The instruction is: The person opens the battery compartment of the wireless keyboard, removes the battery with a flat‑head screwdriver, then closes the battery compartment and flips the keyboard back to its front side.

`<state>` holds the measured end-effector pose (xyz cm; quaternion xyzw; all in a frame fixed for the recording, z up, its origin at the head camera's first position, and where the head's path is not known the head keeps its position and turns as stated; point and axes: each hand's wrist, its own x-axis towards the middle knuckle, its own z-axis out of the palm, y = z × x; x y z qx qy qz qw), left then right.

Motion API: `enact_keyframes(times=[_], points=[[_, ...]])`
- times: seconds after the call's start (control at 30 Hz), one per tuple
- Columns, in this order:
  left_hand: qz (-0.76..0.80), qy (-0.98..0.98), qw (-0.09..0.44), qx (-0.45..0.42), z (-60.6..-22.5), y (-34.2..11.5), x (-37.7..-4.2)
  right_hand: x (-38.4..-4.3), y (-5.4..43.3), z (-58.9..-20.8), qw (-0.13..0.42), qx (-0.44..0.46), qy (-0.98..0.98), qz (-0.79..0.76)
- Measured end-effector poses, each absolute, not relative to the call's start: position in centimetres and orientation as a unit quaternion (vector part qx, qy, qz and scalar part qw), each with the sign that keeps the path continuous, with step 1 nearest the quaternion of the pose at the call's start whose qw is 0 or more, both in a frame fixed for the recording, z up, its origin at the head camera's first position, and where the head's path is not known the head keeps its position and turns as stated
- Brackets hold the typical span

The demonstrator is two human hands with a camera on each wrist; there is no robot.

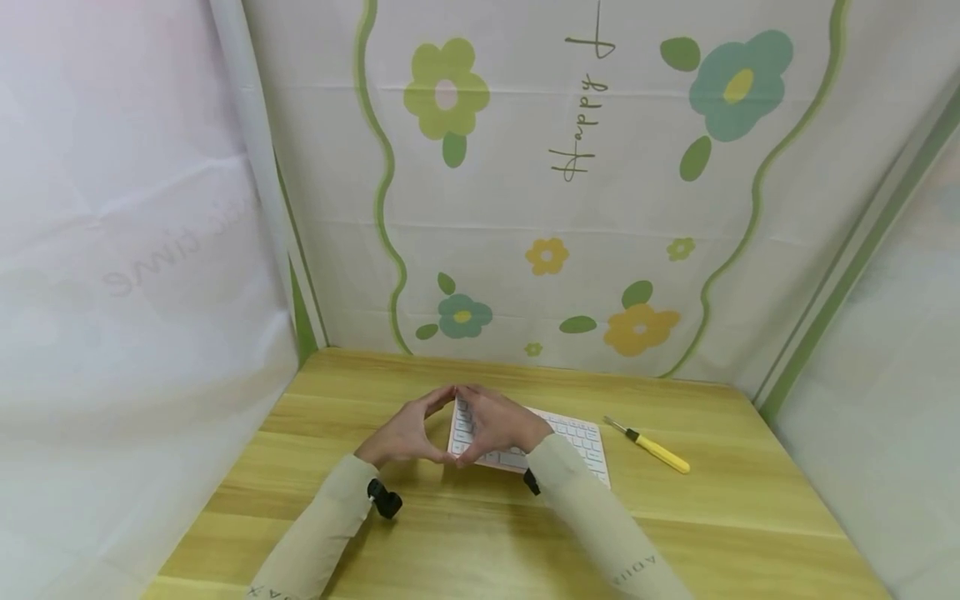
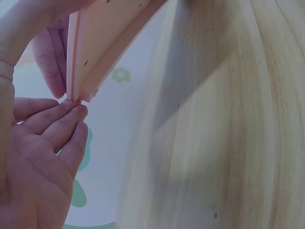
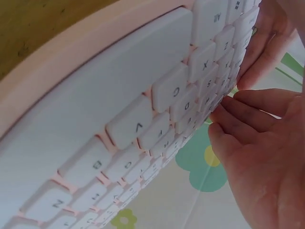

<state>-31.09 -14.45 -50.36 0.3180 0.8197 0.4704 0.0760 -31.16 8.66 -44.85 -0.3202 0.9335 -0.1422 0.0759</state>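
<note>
Nearest us, two pale sleeves (image 1: 315, 529) reach forward over the wooden table (image 1: 465, 554). Beyond them, we see the left hand (image 1: 405, 432) gripping the white keyboard (image 1: 585, 437) at its left end, thumb at the near corner, fingertips at the far one. The right hand (image 1: 501, 423) arches over the keys, gripping the same end from near edge to far edge, so the keyboard lies beneath its palm, extending rightward, its left end raised. Right of it, just apart, we find a yellow-handled tool (image 1: 652, 447); behind stands a flowered backdrop (image 1: 517, 200).
</note>
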Motion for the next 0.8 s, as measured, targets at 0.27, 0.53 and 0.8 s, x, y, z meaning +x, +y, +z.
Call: enact_keyframes(times=[0.27,0.53,0.8], points=[[0.491,0.809,0.076,0.313,-50.1,-14.1,-31.2,-31.9,9.1,-43.9,0.044,-0.357,0.927,-0.104],[0.523,0.781,0.077,0.332,-50.3,-13.2,-31.3,-32.1,10.5,-40.2,0.062,-0.360,0.912,-0.187],[0.534,0.780,0.116,0.305,-50.9,-11.9,-30.7,-32.9,14.2,-36.7,0.019,-0.359,0.904,-0.231]])
